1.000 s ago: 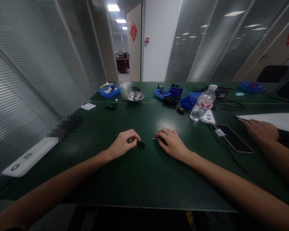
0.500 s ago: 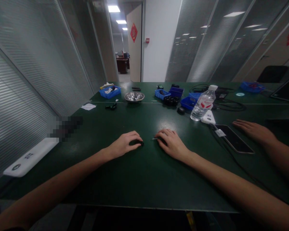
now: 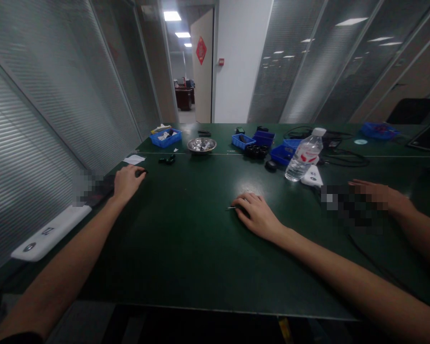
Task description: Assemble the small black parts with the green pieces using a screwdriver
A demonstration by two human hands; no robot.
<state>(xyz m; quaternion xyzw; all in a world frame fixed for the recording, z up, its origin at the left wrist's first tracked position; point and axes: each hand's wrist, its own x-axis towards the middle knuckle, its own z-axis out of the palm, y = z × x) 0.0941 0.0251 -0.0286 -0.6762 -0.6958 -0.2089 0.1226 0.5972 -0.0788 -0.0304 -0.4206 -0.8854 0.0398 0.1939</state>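
Note:
My left hand is stretched out to the far left of the green table, fingers curled round a small black part that pokes out at the fingertips. My right hand rests palm down in the middle of the table. Its fingers are closed over a thin metal tool whose tip sticks out to the left.
Another person's hand lies flat at the right, beside a blurred patch. Further back stand a water bottle, a metal bowl, blue bins, small black parts and cables. A white device lies at the left edge.
My left hand has carried the small black part from the table's middle far out to the left. My right hand has stayed put. The other person's hand remains at the right.

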